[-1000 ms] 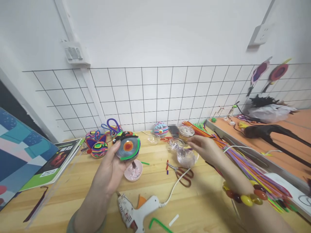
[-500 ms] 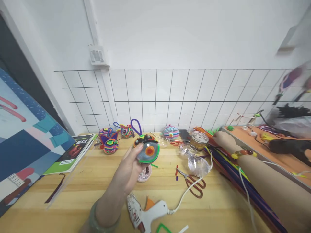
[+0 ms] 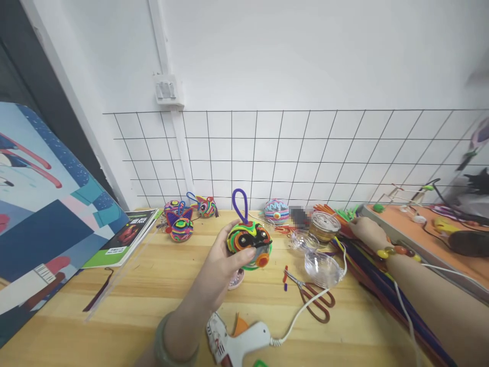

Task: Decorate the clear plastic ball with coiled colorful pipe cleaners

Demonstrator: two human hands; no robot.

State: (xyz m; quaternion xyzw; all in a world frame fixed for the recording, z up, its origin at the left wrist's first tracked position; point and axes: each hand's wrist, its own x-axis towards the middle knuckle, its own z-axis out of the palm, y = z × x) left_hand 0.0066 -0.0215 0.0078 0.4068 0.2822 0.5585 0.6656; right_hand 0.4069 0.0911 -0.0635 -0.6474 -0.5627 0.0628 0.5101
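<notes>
1. gripping the bright striped ball in the left hand, above the bench and beyond the glue gun, with thumb pressed on its front and fingers curled behind.
2. showing on that ball two dark eyes, an orange ring and a purple loop standing upright on top.
3. reaching with the right hand to the far right of the glue gun, at the far end of the pipe cleaners; cannot tell whether pinching any.
4. lying right of and beyond the glue gun: scissors, clear plastic cups and a round tub.
5. resting left of and beyond the glue gun: small striped ornaments and a magazine.
</notes>
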